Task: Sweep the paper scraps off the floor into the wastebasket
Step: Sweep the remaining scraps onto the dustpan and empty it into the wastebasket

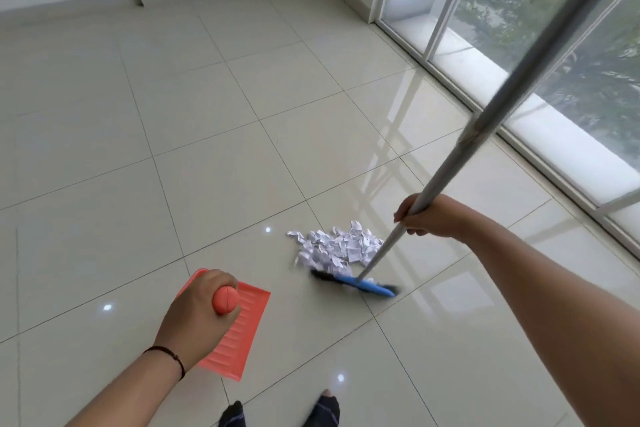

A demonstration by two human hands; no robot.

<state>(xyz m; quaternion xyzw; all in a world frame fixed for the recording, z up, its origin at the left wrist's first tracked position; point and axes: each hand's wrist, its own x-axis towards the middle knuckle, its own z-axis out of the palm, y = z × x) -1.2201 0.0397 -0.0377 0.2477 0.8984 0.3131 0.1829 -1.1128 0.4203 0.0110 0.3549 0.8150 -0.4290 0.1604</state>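
Head view: right hand (420,217) wrapped round broom (450,163) pole; brush head just beside paper scraps (336,248), heaped on floor (173,132). Left hand (197,317) grips dustpan (242,333) handle, pan near heap, not touching. Wastebasket not visible. Risk: a hard stroke could scatter scraps past the pan; light paper flies.
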